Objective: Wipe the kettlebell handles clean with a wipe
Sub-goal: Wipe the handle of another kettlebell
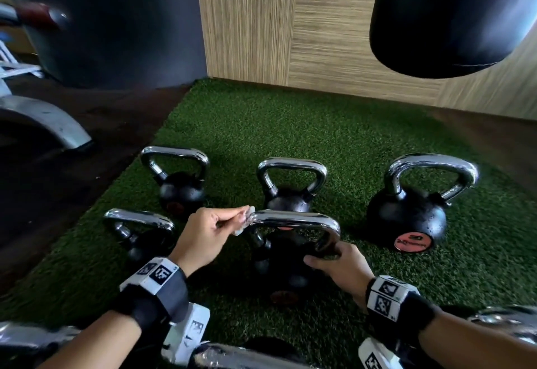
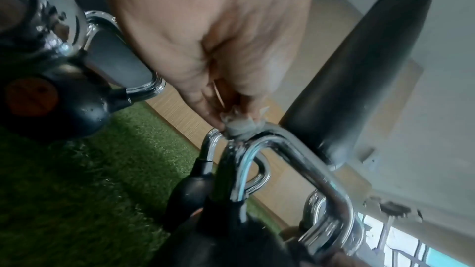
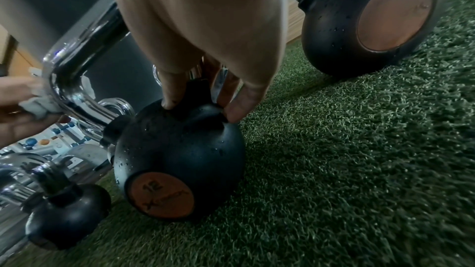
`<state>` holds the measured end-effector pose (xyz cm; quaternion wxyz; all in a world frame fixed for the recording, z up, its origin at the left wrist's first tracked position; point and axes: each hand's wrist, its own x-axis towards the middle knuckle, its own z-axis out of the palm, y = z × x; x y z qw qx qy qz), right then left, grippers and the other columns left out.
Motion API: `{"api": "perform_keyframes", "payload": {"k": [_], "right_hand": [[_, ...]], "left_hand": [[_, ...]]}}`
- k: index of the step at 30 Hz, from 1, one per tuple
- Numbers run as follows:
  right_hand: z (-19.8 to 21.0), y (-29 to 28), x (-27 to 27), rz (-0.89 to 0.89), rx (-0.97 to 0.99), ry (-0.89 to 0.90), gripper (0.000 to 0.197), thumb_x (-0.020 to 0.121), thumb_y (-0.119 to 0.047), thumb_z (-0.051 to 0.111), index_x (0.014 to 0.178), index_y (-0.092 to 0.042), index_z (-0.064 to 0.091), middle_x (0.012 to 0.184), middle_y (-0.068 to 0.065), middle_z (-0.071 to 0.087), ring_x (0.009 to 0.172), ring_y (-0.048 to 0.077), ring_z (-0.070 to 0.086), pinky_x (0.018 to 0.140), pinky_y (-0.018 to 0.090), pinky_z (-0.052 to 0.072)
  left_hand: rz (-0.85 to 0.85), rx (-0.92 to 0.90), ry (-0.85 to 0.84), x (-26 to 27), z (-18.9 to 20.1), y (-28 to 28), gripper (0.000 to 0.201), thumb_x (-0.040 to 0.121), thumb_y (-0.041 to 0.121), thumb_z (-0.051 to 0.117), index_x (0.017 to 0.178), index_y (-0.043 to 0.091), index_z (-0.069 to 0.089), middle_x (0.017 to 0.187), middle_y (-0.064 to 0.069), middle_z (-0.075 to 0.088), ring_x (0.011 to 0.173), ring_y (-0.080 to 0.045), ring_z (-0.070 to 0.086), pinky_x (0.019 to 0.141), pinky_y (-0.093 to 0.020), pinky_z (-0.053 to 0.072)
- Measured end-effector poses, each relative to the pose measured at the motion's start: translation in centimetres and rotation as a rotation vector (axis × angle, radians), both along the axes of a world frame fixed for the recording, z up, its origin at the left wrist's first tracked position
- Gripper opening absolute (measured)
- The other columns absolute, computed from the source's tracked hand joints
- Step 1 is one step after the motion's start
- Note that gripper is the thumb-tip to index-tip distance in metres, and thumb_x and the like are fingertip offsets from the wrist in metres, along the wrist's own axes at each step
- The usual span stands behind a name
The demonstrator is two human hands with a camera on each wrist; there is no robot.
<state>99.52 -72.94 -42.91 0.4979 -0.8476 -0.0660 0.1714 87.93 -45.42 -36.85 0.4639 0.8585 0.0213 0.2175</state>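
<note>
A black kettlebell (image 1: 283, 264) with a chrome handle (image 1: 293, 219) stands on the green turf in front of me. My left hand (image 1: 203, 235) pinches a small crumpled wipe (image 1: 244, 222) against the handle's left corner; the wipe (image 2: 237, 127) wraps that bend (image 2: 259, 135). My right hand (image 1: 340, 264) grips the handle's right leg where it joins the kettlebell's black body (image 3: 180, 149), fingertips (image 3: 169, 103) on the body. An orange "12" disc (image 3: 160, 195) marks the bell.
Several more kettlebells stand on the turf (image 1: 319, 124): two behind (image 1: 180, 188) (image 1: 290, 194), a larger one at right (image 1: 406, 211), one at left (image 1: 139, 238). A black punching bag (image 1: 447, 17) hangs at upper right. Wood panelling (image 1: 290, 19) backs the turf; gym machine parts (image 1: 43, 118) at left.
</note>
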Motion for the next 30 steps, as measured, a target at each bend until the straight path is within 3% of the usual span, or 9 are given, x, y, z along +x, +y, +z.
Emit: {"api": "perform_keyframes", "payload": {"k": [5,9,13,16,20,22,24,27,30], "right_hand": [[-0.2,0.0,0.4,0.008,-0.034,-0.030,0.052,0.046,-0.059,0.089,0.087,-0.030,0.076,0.082,-0.008,0.077,0.079,0.013,0.073,0.074,0.031,0.060],[0.1,0.2,0.4,0.071,0.014,-0.076,0.052,0.060,-0.036,0.094,0.107,-0.032,0.071,0.098,-0.005,0.076,0.094,0.018,0.071,0.090,0.041,0.057],[0.7,0.4,1.0,0.126,0.037,-0.089,0.042,0.061,-0.019,0.095,0.094,-0.035,0.077,0.084,-0.008,0.077,0.081,0.008,0.070,0.087,0.037,0.058],[1.1,0.3,1.0,0.166,0.049,-0.087,0.041,0.062,-0.012,0.095,0.092,-0.034,0.078,0.082,-0.008,0.077,0.081,0.010,0.070,0.082,0.032,0.058],[2.2,-0.7,1.3,0.242,-0.073,-0.102,0.048,0.059,-0.010,0.094,0.101,-0.027,0.078,0.093,0.000,0.079,0.098,0.019,0.073,0.094,0.036,0.056],[2.6,-1.4,1.0,0.257,-0.155,-0.128,0.041,0.057,-0.012,0.092,0.095,-0.021,0.080,0.077,-0.010,0.076,0.077,0.001,0.070,0.077,0.024,0.057],[3.0,-2.2,0.2,0.268,-0.249,-0.204,0.027,0.058,-0.018,0.090,0.079,-0.012,0.075,0.057,-0.014,0.066,0.053,-0.009,0.055,0.056,0.016,0.047],[4.0,-2.8,-1.1,0.407,-0.354,-0.334,0.020,0.064,-0.023,0.085,0.072,-0.024,0.066,0.062,-0.015,0.063,0.059,-0.009,0.055,0.056,0.007,0.040],[5.0,-1.7,-2.1,0.543,-0.400,-0.444,0.017,0.071,-0.022,0.075,0.072,-0.027,0.059,0.064,-0.016,0.060,0.064,0.000,0.057,0.057,0.005,0.038]], "left_hand": [[-0.009,-0.209,0.030,0.2,-2.4,0.7,0.027,0.093,0.014,0.071,0.120,0.018,0.075,0.115,0.015,0.074,0.109,0.002,0.069,0.091,-0.015,0.055],[0.009,-0.527,0.185,0.2,-4.8,-0.1,0.028,0.093,-0.002,0.068,0.098,0.023,0.080,0.090,0.004,0.080,0.085,-0.008,0.071,0.074,-0.018,0.059],[-0.024,-0.632,0.241,-0.2,-6.8,-1.1,0.016,0.087,0.005,0.075,0.098,0.014,0.081,0.094,-0.012,0.080,0.085,-0.018,0.072,0.077,-0.025,0.062],[-0.028,-0.617,0.211,-0.2,-7.0,-1.4,0.025,0.078,0.027,0.083,0.098,0.012,0.083,0.086,-0.014,0.079,0.078,-0.017,0.070,0.077,-0.030,0.062],[0.021,-0.478,0.155,0.2,-6.8,-1.6,0.016,0.080,0.035,0.083,0.087,0.021,0.084,0.074,-0.007,0.078,0.063,-0.009,0.068,0.065,-0.019,0.056],[0.041,-0.373,0.157,0.7,-6.7,-1.5,0.019,0.081,0.043,0.080,0.086,0.026,0.084,0.074,-0.001,0.078,0.064,-0.006,0.070,0.068,-0.018,0.055],[0.086,-0.269,0.173,2.0,-6.4,-1.4,0.017,0.079,0.048,0.080,0.085,0.032,0.083,0.073,0.010,0.078,0.068,0.001,0.071,0.068,-0.011,0.051],[0.107,-0.103,0.197,4.7,-5.5,-1.8,0.008,0.078,0.048,0.084,0.081,0.041,0.080,0.070,0.025,0.074,0.071,0.014,0.067,0.062,-0.005,0.045],[0.106,0.077,0.233,7.9,-4.5,-2.5,0.021,0.080,0.044,0.084,0.088,0.025,0.083,0.079,0.010,0.079,0.075,0.009,0.066,0.068,-0.016,0.046]]}}
